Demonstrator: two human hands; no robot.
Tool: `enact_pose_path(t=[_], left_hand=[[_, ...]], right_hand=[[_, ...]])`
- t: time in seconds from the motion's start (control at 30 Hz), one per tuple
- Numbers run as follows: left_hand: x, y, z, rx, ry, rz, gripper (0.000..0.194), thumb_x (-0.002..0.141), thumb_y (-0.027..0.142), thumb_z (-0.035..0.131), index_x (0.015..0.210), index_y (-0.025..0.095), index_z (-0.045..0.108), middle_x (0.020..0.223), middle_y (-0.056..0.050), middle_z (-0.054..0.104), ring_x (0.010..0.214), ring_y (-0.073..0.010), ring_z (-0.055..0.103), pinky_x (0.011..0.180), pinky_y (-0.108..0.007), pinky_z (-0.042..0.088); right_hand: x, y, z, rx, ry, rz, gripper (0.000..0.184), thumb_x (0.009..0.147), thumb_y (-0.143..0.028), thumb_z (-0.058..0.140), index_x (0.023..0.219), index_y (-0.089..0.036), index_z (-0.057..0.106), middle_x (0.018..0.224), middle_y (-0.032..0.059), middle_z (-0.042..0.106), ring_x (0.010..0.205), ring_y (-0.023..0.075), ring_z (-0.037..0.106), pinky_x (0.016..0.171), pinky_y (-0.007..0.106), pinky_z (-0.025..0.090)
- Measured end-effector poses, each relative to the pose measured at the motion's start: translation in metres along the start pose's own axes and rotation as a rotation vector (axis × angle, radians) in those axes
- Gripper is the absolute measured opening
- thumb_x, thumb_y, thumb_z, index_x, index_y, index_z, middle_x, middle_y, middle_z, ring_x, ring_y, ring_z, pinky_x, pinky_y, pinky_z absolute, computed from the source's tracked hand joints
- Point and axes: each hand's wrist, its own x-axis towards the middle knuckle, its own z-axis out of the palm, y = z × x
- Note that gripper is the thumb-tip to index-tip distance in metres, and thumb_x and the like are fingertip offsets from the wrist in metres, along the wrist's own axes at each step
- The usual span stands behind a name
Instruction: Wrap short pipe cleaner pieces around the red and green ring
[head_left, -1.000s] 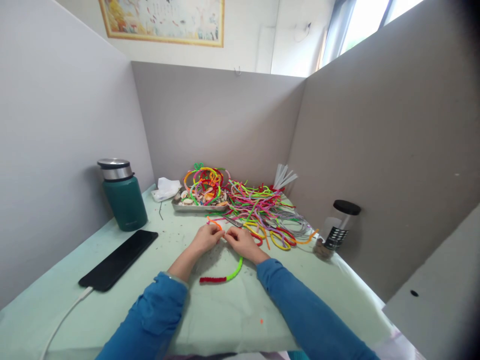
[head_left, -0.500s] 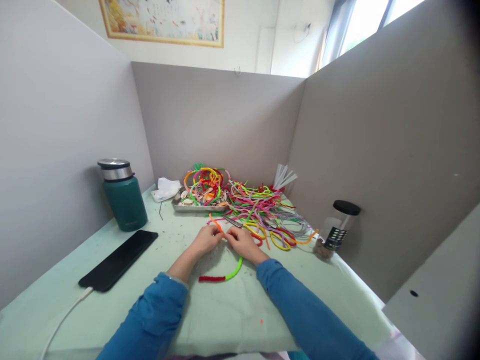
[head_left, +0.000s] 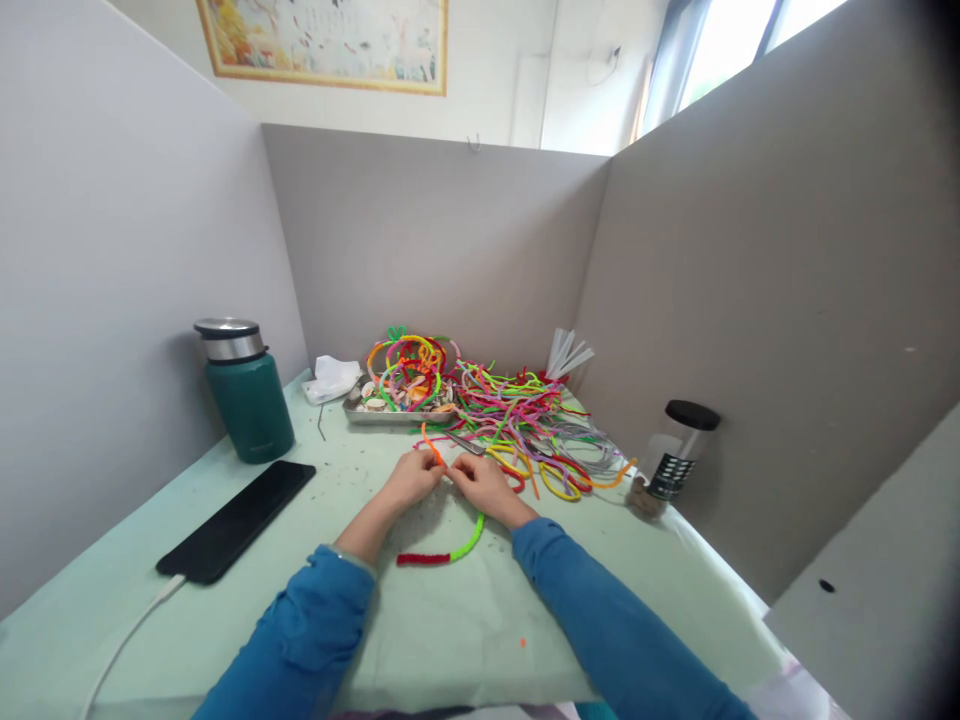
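Close together above the middle of the table, both hands are pinched, fingertips nearly meeting. My left hand (head_left: pixel 411 479) grips an orange pipe cleaner (head_left: pixel 430 444), whose free end sticks up and away from the fingers. My right hand (head_left: pixel 486 486) pinches at the same spot, on the orange pipe cleaner's lower part. From beneath the right hand curves a thick wrapped strip (head_left: pixel 471 542), bright green turning to dark red at its left end. Whether it joins the orange piece is hidden by the hands. Just beyond the fingers lie scissors (head_left: pixel 466 443), partly covered.
A pile of coloured pipe cleaners (head_left: pixel 517 405) spreads at the back right. Left of it, a metal tray (head_left: pixel 401 417) bears shells and pipe-cleaner loops. A green flask (head_left: pixel 251 405) and a phone (head_left: pixel 236 522) on a cable are at left; a black-lidded jar (head_left: pixel 675 462) stands right.
The free end of the orange pipe cleaner has shifted slightly to the right and up. Both hands stay in nearly the same place.
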Motion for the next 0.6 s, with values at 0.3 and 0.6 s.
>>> enact_pose_path(t=[0.3,0.6], left_hand=[[-0.0007,0.0005,0.0005,0.043,0.005,0.042,0.022,0.071,0.027,0.045,0.053,0.015,0.051,0.05,0.001,0.047,0.052,-0.0103,0.041,0.051,-0.022,0.027],[-0.0002,0.0009,0.0022,0.069,0.01,0.042,0.025,0.072,0.03,0.044,0.053,0.016,0.051,0.049,0.001,0.047,0.051,-0.0107,0.041,0.051,-0.022,0.025]], right_hand=[[0.0006,-0.0024,0.0007,-0.042,0.02,0.021,0.021,0.082,-0.029,0.05,0.07,-0.017,0.061,0.06,-0.0018,0.057,0.055,0.0097,0.045,0.051,0.021,0.027],[0.0002,-0.0016,0.001,-0.053,0.006,0.002,0.019,0.08,-0.027,0.049,0.069,-0.017,0.061,0.059,-0.0019,0.056,0.055,0.0097,0.045,0.051,0.021,0.026]])
